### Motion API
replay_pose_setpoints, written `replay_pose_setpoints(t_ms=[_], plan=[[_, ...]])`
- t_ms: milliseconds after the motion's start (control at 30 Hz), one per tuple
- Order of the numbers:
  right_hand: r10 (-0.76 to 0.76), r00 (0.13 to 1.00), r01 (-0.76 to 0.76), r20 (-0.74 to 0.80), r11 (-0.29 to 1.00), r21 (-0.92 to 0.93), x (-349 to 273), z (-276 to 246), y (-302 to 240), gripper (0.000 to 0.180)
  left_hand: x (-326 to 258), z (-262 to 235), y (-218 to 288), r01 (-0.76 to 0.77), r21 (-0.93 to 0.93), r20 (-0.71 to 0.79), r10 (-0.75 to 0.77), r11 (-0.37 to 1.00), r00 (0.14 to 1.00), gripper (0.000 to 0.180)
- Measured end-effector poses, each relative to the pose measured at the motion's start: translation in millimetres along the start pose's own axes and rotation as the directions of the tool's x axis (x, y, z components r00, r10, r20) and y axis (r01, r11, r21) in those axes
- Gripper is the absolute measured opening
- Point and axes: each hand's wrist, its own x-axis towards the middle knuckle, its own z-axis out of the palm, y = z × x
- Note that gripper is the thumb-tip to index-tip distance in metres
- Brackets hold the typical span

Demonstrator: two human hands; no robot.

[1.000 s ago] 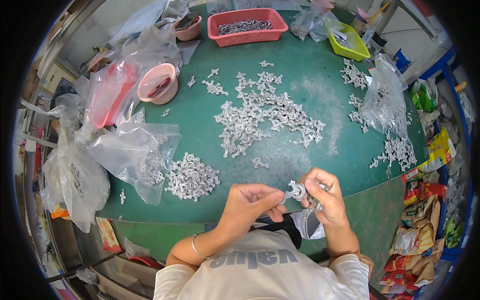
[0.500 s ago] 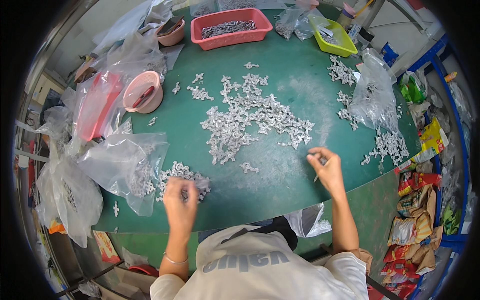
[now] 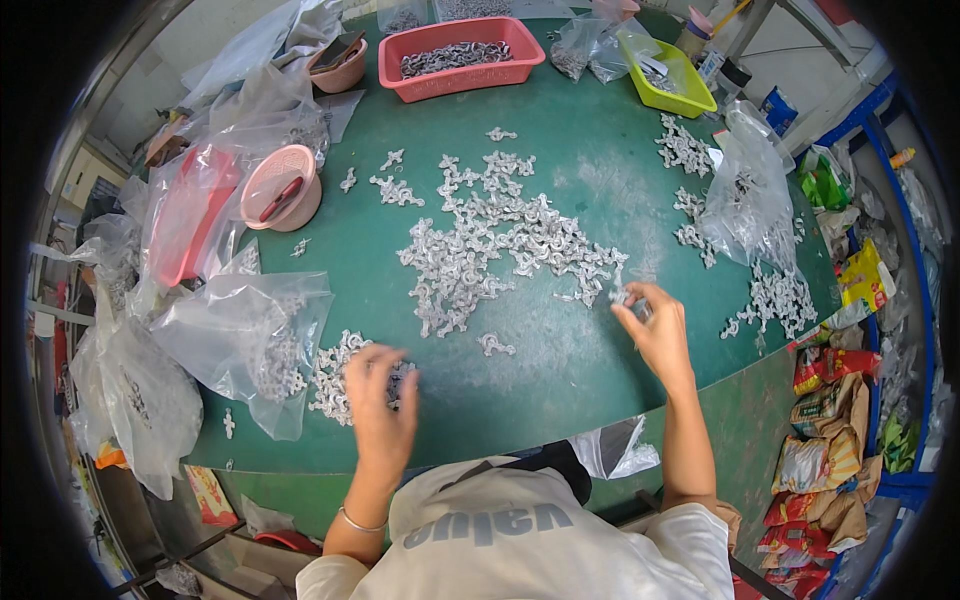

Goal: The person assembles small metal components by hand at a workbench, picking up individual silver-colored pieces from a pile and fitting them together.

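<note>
My left hand lies blurred over a small heap of silvery metal parts at the mouth of a clear plastic bag on the green table. Whether it holds anything I cannot tell. My right hand is out to the right, its fingertips pinched on one small silvery part at the right edge of the big spread of metal parts in the table's middle. A lone part lies between my hands.
A red basket of parts and a yellow-green tray stand at the back. A pink bowl and several clear bags sit left. Another bag with scattered parts lies right. Snack packets fill shelves at the far right.
A second ago both hands were together near my body on one part. They have since split: left to the heap by the bag, right out to the pile's edge.
</note>
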Motion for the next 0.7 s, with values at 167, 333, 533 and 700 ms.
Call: replay_pose_setpoints(t_ms=[167,333,533,700], plan=[[-0.136,0.979,0.095,0.151,0.964,0.249,-35,-30,-68,0.028,26,21,59,0.082,-0.486,0.286,0.069,0.870,0.956,0.038],[-0.351,0.924,0.300,0.153,0.912,0.281,-54,-41,-87,0.030,43,27,87,-0.105,-0.663,0.287,0.381,0.741,0.879,0.031],[-0.383,0.919,0.333,0.090,0.879,0.340,-60,-53,-92,0.030,34,26,90,0.139,-0.755,0.346,0.210,0.641,0.915,0.022],[-0.369,0.929,0.324,0.021,0.840,0.434,-63,-48,-87,0.022,33,23,87,0.093,-0.794,0.328,0.295,0.601,0.898,0.019]])
